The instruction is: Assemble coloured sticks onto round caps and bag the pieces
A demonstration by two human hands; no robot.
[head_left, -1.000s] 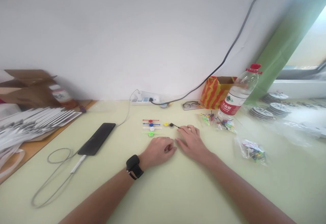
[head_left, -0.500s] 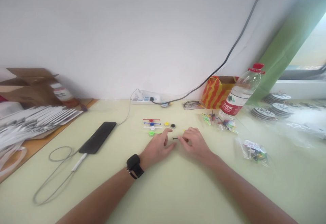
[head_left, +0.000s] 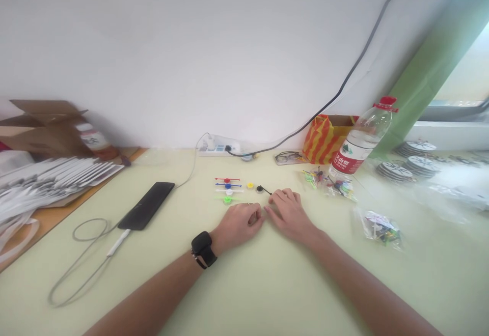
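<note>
Near the middle of the table, my left hand (head_left: 241,223) has its fingers curled and pressed together; whether anything is inside is hidden. Close on its right, my right hand (head_left: 289,214) rests palm down with fingers bent and a little apart. A thin black arrow piece (head_left: 266,191) runs from a round black base (head_left: 259,189) to beside my right fingertips. A yellow round piece (head_left: 250,186) lies left of the base. Farther left, red (head_left: 226,179), blue (head_left: 228,186), white (head_left: 229,192) and green (head_left: 228,200) arrow spinners form a column.
A black phone (head_left: 147,205) with a cable lies left. Glasses (head_left: 287,158), a striped bag (head_left: 323,139) and a water bottle (head_left: 359,140) stand or lie at the back. Small bags of coloured parts (head_left: 383,228) lie right, and stacked discs (head_left: 395,169) sit beyond. A power strip (head_left: 219,147) is by the wall.
The black arrow piece has gone from between my hands to the round black base. My right fingers have let go of it and spread slightly, while my left fingers have curled in.
</note>
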